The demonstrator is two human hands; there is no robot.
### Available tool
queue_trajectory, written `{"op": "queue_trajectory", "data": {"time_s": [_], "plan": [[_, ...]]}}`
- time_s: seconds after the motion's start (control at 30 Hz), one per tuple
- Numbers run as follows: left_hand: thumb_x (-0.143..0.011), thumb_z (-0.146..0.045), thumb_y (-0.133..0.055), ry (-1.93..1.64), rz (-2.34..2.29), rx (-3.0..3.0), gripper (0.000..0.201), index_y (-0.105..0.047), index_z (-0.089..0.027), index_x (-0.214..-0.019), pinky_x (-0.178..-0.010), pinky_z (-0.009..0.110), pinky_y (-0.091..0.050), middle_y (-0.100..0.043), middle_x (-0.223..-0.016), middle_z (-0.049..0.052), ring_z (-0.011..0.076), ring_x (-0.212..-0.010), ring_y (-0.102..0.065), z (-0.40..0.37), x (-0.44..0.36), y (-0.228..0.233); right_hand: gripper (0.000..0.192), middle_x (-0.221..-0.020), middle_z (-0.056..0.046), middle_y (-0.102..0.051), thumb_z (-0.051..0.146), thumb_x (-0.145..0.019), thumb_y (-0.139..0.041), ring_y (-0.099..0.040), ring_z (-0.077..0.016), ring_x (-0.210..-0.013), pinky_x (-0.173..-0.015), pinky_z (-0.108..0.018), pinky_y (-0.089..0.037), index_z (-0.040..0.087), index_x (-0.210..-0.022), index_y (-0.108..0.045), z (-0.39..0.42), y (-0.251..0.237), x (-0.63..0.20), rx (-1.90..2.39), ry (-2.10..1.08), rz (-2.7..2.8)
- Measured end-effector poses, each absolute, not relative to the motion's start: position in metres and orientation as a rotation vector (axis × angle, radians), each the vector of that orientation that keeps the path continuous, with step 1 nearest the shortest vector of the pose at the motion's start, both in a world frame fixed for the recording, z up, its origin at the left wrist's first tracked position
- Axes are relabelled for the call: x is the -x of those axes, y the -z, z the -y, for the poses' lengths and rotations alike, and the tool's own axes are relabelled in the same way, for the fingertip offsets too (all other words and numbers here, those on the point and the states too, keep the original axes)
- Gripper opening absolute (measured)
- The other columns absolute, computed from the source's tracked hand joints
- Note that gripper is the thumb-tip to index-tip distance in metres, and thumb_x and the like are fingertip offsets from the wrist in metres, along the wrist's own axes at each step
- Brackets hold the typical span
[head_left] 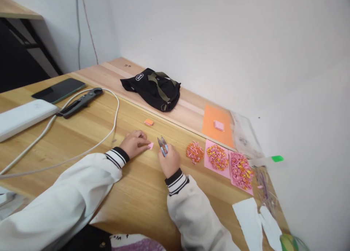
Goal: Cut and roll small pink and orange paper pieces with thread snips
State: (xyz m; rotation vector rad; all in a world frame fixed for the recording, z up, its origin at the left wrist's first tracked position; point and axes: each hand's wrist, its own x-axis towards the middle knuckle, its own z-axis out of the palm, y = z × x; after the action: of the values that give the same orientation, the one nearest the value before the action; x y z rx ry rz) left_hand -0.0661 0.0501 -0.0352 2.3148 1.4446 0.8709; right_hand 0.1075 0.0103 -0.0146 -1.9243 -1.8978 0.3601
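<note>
"Pink paper is pinched in the left hand, low over the table. Scissors?"
"Clasped in the right hand, blades apart. Keep fingertips clear."
"Anything in the way?"
"White cable near the left sleeve; coloured bits beside the right hand."

The right hand hides much of the snips, and the left hand covers one end of the small pink paper. Lettering on the far black bag is too small to read. The picture's edges cut off the white case at left and a blurred green object near right.
</note>
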Motion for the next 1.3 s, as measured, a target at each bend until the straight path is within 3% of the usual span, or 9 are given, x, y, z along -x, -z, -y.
{"op": "queue_trajectory", "data": {"time_s": [0.13,0.3,0.5,0.63,0.87,1.07,1.3], "plan": [[-0.073,-0.044,-0.057,-0.892,-1.444,-2.333,0.024,-0.072,-0.025,-0.073,-0.063,0.027,-0.039,-0.059,-0.072,0.004,0.0156,-0.070,-0.052,-0.050,0.065,0.035,0.012,-0.061,0.001,-0.058,0.030,-0.073,-0.049,-0.052,-0.0163,-0.058,-0.053,-0.025,-0.034,0.021,-0.071,-0.057,-0.012,0.019,-0.110,1.853,-0.508,1.739],[-0.074,-0.041,-0.057,-1.042,-1.325,-2.364,0.023,-0.070,-0.021,-0.074,-0.065,0.027,-0.041,-0.059,-0.072,0.004,0.0145,-0.070,-0.053,-0.046,0.057,0.032,0.032,-0.048,0.004,-0.044,0.040,-0.076,-0.045,-0.042,-0.0115,-0.049,-0.049,-0.022,-0.031,0.019,-0.053,-0.051,-0.015,0.017,-0.113,1.684,-0.728,1.569],[-0.077,-0.035,-0.054,-1.133,-1.317,-2.277,0.022,-0.067,-0.018,-0.080,-0.068,0.028,-0.043,-0.059,-0.076,0.006,0.0158,-0.073,-0.054,-0.029,0.029,0.020,0.026,-0.056,0.002,-0.054,0.039,-0.072,-0.050,-0.043,-0.0099,-0.051,-0.052,-0.021,-0.037,0.015,-0.065,-0.060,-0.017,0.022,-0.110,1.395,-1.073,1.341],[-0.074,-0.036,-0.056,-1.190,-1.335,-1.941,0.028,-0.060,-0.015,-0.092,-0.068,0.028,-0.045,-0.060,-0.080,0.006,0.0149,-0.071,-0.054,-0.021,0.016,0.016,0.024,-0.046,0.006,-0.042,0.038,-0.070,-0.051,-0.036,-0.0080,-0.045,-0.046,-0.021,-0.031,0.015,-0.064,-0.056,-0.021,0.028,-0.114,1.375,-1.135,1.221],[-0.071,-0.037,-0.053,-0.929,-1.190,-1.551,0.027,-0.050,-0.015,-0.055,-0.052,0.023,-0.037,-0.048,-0.053,-0.002,0.0107,-0.053,-0.045,-0.022,0.019,0.015,0.023,-0.043,0.008,-0.035,0.038,-0.068,-0.056,-0.030,-0.0056,-0.041,-0.041,-0.020,-0.024,0.016,-0.062,-0.052,-0.020,0.029,-0.117,1.279,-1.294,1.257],[-0.067,-0.034,-0.056,-0.967,-1.134,-1.396,0.025,-0.056,-0.014,-0.053,-0.053,0.022,-0.035,-0.051,-0.050,-0.002,0.0106,-0.053,-0.046,-0.025,0.024,0.009,0.038,-0.041,0.010,-0.033,0.054,-0.064,-0.058,-0.025,-0.0036,-0.034,-0.035,-0.019,-0.020,0.017,-0.067,-0.049,-0.019,0.027,-0.115,1.238,-1.431,1.104],[-0.062,-0.031,-0.059,-1.164,-1.074,-1.047,0.019,-0.058,-0.014,-0.054,-0.049,0.023,-0.035,-0.056,-0.050,0.000,0.0089,-0.045,-0.046,-0.037,0.019,0.012,0.054,-0.036,0.013,-0.028,0.071,-0.067,-0.039,-0.019,-0.0024,-0.026,-0.027,-0.016,-0.013,0.018,-0.074,-0.047,-0.023,0.018,-0.116,1.224,-1.521,0.927]]}}
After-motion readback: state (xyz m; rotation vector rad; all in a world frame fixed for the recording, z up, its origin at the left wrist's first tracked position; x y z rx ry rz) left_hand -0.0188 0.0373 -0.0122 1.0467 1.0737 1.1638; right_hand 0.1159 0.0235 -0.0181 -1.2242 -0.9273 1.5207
